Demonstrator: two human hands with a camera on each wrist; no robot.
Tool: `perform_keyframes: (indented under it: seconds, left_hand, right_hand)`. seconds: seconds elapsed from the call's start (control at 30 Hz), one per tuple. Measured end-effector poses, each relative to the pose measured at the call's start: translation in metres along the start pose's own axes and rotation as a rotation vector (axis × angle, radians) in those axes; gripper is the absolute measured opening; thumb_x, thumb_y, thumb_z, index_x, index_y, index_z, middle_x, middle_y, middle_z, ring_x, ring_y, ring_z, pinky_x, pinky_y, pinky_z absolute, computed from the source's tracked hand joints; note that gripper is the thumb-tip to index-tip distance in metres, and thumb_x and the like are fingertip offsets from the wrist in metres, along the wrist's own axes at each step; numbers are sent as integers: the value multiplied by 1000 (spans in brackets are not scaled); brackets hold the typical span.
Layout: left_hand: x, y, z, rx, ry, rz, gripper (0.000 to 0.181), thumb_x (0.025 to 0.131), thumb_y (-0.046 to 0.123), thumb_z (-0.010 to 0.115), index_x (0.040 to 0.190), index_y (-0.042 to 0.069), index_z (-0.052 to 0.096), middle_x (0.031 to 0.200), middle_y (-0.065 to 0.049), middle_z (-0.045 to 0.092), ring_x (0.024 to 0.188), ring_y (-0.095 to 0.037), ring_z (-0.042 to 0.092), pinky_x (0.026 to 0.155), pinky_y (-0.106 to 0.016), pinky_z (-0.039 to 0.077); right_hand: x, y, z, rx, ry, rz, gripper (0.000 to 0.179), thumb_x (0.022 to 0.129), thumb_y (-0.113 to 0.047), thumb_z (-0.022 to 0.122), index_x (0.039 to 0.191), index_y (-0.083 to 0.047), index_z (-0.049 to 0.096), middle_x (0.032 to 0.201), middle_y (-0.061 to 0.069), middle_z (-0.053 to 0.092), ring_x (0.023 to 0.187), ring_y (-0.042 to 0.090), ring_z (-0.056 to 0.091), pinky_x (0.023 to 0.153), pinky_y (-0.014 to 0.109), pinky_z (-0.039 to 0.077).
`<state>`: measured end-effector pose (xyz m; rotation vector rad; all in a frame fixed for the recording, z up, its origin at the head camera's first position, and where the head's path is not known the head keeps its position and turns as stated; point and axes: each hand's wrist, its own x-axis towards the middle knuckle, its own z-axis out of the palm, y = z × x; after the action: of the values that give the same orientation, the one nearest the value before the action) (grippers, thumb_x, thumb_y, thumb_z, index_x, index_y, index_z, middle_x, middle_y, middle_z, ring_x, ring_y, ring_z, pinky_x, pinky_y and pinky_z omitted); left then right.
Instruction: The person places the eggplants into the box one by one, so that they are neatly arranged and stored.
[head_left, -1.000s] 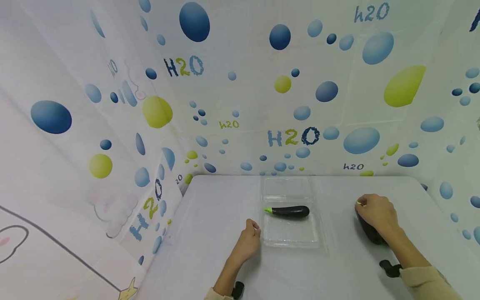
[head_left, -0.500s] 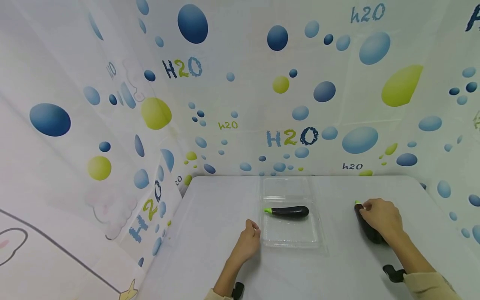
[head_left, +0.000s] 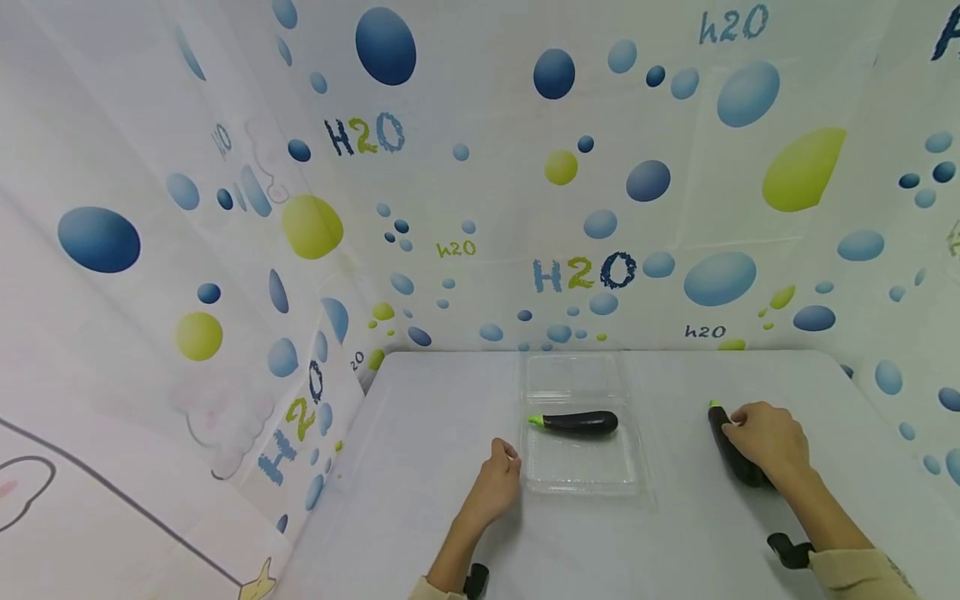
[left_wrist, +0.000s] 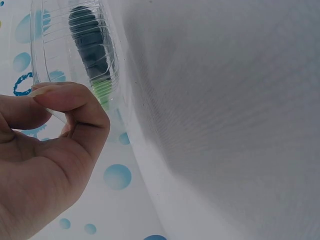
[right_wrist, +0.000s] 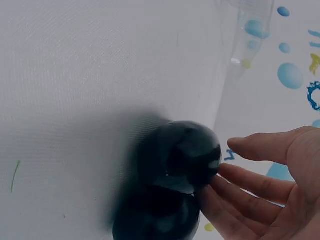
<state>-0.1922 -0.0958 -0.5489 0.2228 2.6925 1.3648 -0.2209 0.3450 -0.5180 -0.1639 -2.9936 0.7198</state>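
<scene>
A dark eggplant (head_left: 581,424) with a bright green stem lies crosswise in the clear plastic clamshell container (head_left: 581,482). At the container's left edge, my left hand (head_left: 498,482) pinches the rim between thumb and curled index finger (left_wrist: 72,97). On the right, another eggplant (head_left: 727,450) lies slanted on the table, partly under my right hand (head_left: 768,437). The right wrist view shows two rounded eggplant ends, one nearer eggplant (right_wrist: 180,155) and one eggplant below it (right_wrist: 155,215). My right fingers (right_wrist: 255,182) touch their side, fairly straight, with the thumb apart from them.
The container's lid (head_left: 573,375) is folded back toward the wall. A white cloth-covered table (head_left: 427,417) ends at a wall covering (head_left: 495,200) printed with blue and green bubbles. Dark wrist mounts (head_left: 789,552) stick out near both sleeves.
My right hand has slid back from the eggplant's stem toward its body, uncovering the green stem and dark neck. The left hand, container and eggplant inside it stay put.
</scene>
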Motion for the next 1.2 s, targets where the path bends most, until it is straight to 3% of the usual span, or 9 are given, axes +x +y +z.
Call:
perform_keyframes:
  seconds: [0.47, 1.2]
  left_hand:
    - [1, -3, 2, 29, 8, 17, 7, 108, 7, 46, 113, 3, 44, 72, 1, 46, 60, -14, 44, 52, -28, 36]
    - [1, 1, 1, 12, 1, -4, 9, 109, 8, 44, 115, 1, 44, 72, 1, 47, 59, -12, 44, 51, -27, 36]
  right_hand:
    - [4, -3, 2, -31, -92, 43, 35, 92, -20, 71, 109, 11, 72, 102, 32, 71, 77, 38, 67, 57, 45, 51]
    - [3, -5, 7, 4, -34, 49, 31, 90, -18, 74, 103, 10, 75, 97, 30, 72, 72, 38, 67, 53, 43, 51]
